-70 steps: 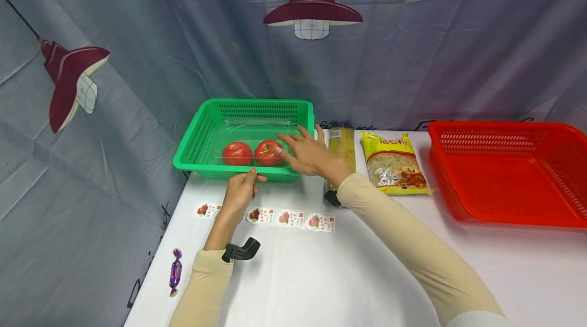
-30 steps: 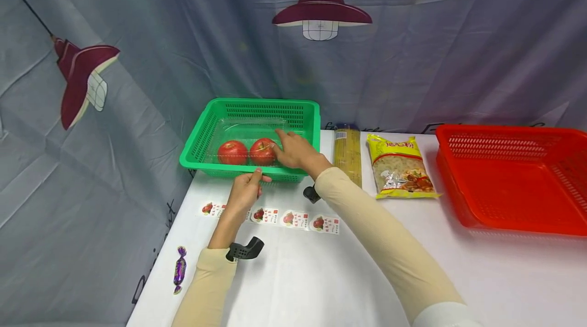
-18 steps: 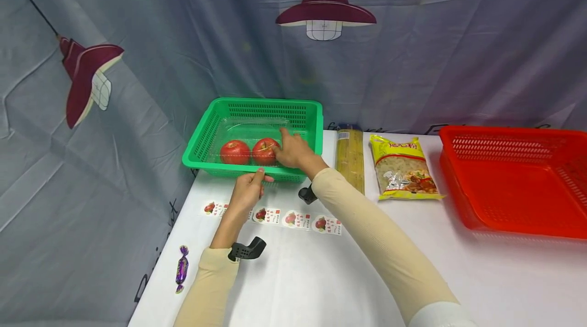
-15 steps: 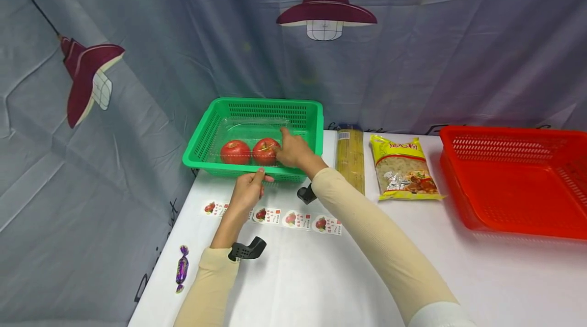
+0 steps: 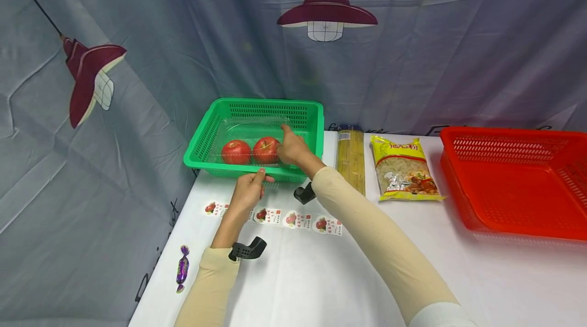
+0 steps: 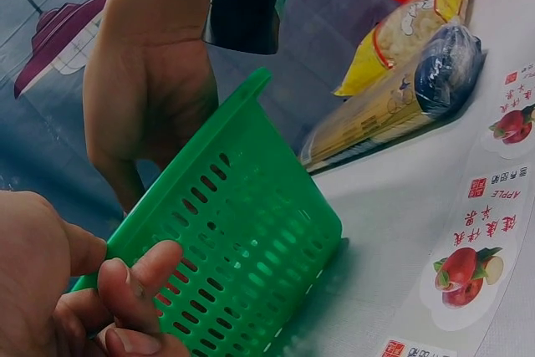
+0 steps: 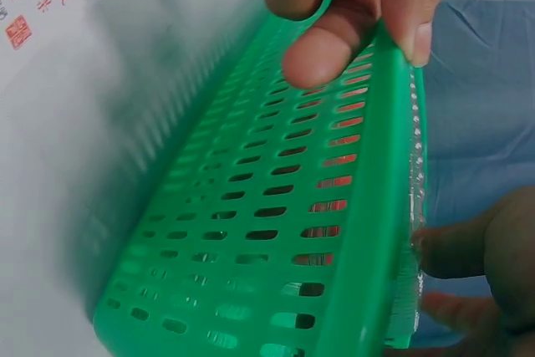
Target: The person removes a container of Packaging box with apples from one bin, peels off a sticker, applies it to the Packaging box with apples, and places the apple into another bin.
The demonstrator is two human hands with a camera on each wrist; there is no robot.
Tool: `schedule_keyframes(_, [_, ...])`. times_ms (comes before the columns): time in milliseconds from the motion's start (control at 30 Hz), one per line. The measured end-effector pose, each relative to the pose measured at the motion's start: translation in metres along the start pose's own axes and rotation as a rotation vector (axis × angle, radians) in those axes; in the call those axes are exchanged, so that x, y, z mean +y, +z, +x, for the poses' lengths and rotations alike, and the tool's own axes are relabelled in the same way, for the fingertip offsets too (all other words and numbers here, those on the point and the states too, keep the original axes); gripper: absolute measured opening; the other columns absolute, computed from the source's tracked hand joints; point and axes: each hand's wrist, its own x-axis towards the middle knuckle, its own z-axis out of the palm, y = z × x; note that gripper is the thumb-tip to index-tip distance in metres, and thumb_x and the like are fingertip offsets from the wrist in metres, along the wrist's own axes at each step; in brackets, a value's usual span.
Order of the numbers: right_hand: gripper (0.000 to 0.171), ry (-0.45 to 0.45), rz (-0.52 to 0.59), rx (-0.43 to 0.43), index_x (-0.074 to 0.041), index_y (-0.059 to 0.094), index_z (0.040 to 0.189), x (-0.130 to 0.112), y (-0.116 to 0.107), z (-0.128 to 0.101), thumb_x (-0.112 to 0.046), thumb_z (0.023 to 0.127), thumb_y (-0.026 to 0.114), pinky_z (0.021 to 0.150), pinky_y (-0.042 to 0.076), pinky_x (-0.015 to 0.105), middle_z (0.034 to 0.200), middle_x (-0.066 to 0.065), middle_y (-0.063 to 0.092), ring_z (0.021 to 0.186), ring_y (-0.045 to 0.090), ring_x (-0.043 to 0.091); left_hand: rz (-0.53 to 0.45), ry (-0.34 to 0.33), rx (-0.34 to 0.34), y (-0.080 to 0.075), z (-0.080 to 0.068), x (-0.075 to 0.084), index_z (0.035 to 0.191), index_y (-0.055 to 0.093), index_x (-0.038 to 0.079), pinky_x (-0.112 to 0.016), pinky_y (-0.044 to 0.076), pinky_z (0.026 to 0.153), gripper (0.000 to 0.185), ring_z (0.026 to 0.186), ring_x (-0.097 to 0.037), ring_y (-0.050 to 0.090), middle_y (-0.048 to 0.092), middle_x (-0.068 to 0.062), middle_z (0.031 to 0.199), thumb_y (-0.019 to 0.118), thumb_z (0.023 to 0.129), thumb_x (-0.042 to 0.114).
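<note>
A green basket [image 5: 202, 138] stands at the table's back left, with two red apples [image 5: 236, 152] [image 5: 266, 150] inside a clear plastic box. My left hand [image 5: 249, 189] pinches the basket's near rim, thumb outside the wall; the right wrist view shows this on the green basket [image 7: 276, 206]. My right hand [image 5: 291, 148] reaches into the basket just right of the right apple. Its fingers curl at the clear box's edge [image 7: 414, 282] and its index finger points up. In the left wrist view the basket wall [image 6: 251, 232] hides the right hand's [image 6: 159, 81] fingertips.
A strip of apple stickers [image 5: 275, 216] lies on the white table [image 5: 321, 276] in front of the basket. A purple candy [image 5: 182, 269] sits near the left edge. A spaghetti pack [image 5: 350, 159] and a yellow bag [image 5: 403, 168] lie mid-table. A red basket [image 5: 504, 133] stands at right.
My right hand went from lying flat over the apples to curling down inside the basket beside the right apple. The left hand has kept its grip on the rim.
</note>
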Motion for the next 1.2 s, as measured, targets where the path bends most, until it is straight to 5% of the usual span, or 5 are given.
schedule_keyframes(300, [0.053,-0.024,0.193,-0.021,-0.017,0.038,0.151,0.000,-0.003,-0.004,-0.009,0.100,0.051,0.100,0.038,0.049,0.153,0.020,0.033,0.145,0.012,0.040,-0.006,-0.004,-0.004,-0.001,-0.001,0.000,0.100,0.073,-0.001,-0.029,0.031,0.053,0.046,0.053,-0.013,0.037,0.045,-0.001,0.057,0.043,0.106,0.034])
schedule_keyframes(600, [0.053,0.010,0.373,-0.043,-0.019,0.039,0.151,0.002,-0.005,-0.010,-0.010,0.100,0.051,0.065,0.044,0.036,0.155,0.026,0.014,0.129,0.036,0.039,-0.003,0.005,-0.006,-0.001,-0.001,-0.001,0.102,0.072,-0.004,-0.027,0.029,0.051,0.047,0.052,-0.013,0.036,0.045,-0.001,0.057,0.042,0.106,0.033])
schedule_keyframes(867, [0.054,-0.015,0.457,-0.033,-0.018,0.042,0.149,0.007,-0.011,-0.014,-0.004,0.099,0.054,0.063,0.046,0.033,0.154,0.018,0.029,0.111,0.052,0.030,0.006,0.006,-0.007,-0.001,-0.002,-0.001,0.103,0.072,-0.003,-0.028,0.028,0.050,0.048,0.052,-0.013,0.035,0.045,-0.001,0.057,0.042,0.106,0.035])
schedule_keyframes(1067, [0.055,-0.009,0.608,-0.092,-0.017,0.038,0.150,0.008,-0.024,-0.018,0.001,0.099,0.051,0.075,0.056,0.048,0.155,0.016,0.025,0.097,0.060,0.033,0.005,0.008,-0.007,-0.001,-0.002,-0.001,0.103,0.073,-0.002,-0.028,0.028,0.051,0.048,0.052,-0.013,0.035,0.044,-0.001,0.057,0.042,0.106,0.034])
schedule_keyframes(1200, [0.056,0.017,0.675,-0.121,-0.020,0.038,0.150,0.008,-0.037,-0.021,0.001,0.100,0.050,0.079,0.054,0.052,0.153,0.016,0.025,0.069,0.055,0.023,0.005,0.013,-0.007,0.000,-0.001,-0.001,0.102,0.073,-0.001,-0.027,0.026,0.048,0.048,0.050,-0.013,0.033,0.044,-0.002,0.058,0.042,0.106,0.035])
